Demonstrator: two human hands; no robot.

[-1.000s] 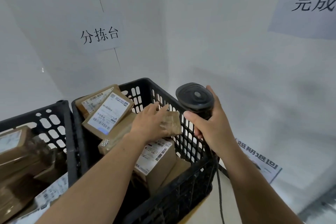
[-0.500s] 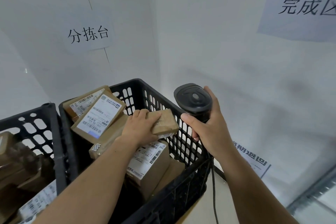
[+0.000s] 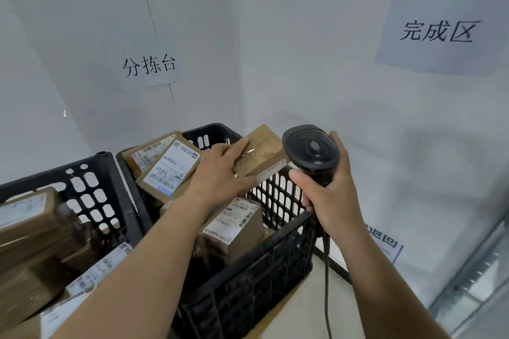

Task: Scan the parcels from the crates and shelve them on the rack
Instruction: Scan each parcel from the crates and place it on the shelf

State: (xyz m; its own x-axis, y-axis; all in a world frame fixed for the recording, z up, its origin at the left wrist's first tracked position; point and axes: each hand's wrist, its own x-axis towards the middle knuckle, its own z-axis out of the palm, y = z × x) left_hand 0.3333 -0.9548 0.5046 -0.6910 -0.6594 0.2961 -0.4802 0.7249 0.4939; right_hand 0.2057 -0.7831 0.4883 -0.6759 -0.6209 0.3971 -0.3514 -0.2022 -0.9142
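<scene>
Above the right crate (image 3: 248, 278), the left hand (image 3: 217, 173) gripped a small brown parcel (image 3: 261, 154), fingers curled over its top. Just beside it, the right hand (image 3: 327, 195) wrapped the black scanner (image 3: 311, 151) handle.

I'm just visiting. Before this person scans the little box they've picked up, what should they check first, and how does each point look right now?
1. Left hand grips the small parcel firmly: ok.
2. Parcel lifted above the right crate: ok.
3. Right hand holds the scanner: ok.
4. Parcel's label faces the scanner: cannot tell; only a white strip shows along its lower edge.
5. Scanner cable hangs free beside the crate: ok.
</scene>
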